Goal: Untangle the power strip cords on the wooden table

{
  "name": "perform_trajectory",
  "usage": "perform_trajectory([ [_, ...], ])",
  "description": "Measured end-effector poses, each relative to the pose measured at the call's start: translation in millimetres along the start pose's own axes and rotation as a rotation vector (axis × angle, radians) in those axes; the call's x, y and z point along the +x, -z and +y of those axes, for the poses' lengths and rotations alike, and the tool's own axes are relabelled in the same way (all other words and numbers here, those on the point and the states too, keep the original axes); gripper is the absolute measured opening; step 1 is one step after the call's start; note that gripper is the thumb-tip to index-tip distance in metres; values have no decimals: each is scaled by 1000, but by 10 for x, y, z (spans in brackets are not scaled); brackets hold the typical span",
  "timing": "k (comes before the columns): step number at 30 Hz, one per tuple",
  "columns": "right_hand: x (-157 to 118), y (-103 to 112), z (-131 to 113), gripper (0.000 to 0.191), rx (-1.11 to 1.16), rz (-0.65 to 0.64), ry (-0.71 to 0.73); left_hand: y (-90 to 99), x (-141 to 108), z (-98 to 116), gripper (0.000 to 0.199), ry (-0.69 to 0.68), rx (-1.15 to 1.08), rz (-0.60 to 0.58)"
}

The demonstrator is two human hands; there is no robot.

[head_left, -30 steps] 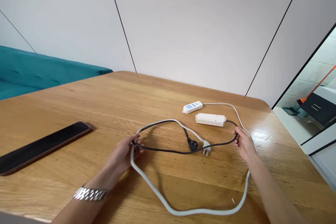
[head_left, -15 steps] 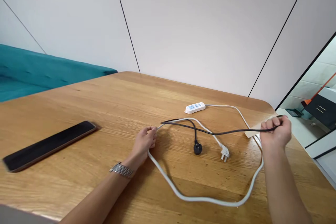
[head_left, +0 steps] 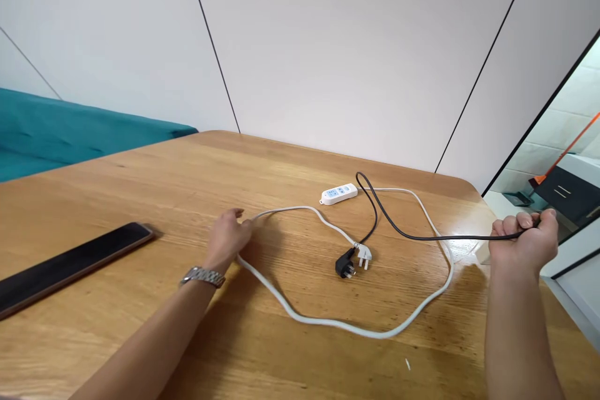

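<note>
My left hand (head_left: 229,236), with a metal-banded watch (head_left: 204,275) on its wrist, is closed round the bend of a white power cord (head_left: 323,322); its fingers partly hide the grip. The cord lies in a wide loop, from a white power strip (head_left: 339,194) to a white three-pin plug (head_left: 364,254). Raised at the right, my right hand (head_left: 525,237) grips a black power cord (head_left: 422,238). That cord runs left, bends back by the strip and ends in a black plug (head_left: 345,264) beside the white one. The two plugs appear to touch.
A long dark flat object (head_left: 75,265) lies at the table's left. Behind my right hand is a pale object (head_left: 482,254), mostly hidden. The wooden table (head_left: 187,181) meets a white wall; a teal sofa (head_left: 84,131) stands at the far left.
My right hand has moved right, drawing the black cord away from my left hand. My left hand has shifted left with the white cord's bend. The two plugs are closer together.
</note>
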State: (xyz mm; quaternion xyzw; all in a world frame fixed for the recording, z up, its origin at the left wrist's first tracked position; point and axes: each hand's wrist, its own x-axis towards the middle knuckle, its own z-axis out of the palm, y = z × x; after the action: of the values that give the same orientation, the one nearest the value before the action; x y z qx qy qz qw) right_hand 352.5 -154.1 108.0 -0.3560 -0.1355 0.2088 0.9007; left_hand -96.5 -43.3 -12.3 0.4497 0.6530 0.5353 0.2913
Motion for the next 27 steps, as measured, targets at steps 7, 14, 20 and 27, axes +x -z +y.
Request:
perform_trajectory([
  [7, -136, -44, 26, 28, -58, -76, 140, -697, -475, 211, 31, -951, 645, -600],
  [14, -212, -82, 78, 27, -72, -141, 169, -1172, -519, 371, 34, -1127, 792, -842],
  [20, -219, -84, 84, 30, -113, -232, 178, -819, -197, 204, 31, -865, 656, -674],
  [27, -262, -113, 75, 34, -143, -241, 164, -798, -18, 85, 17, -548, 625, -355],
])
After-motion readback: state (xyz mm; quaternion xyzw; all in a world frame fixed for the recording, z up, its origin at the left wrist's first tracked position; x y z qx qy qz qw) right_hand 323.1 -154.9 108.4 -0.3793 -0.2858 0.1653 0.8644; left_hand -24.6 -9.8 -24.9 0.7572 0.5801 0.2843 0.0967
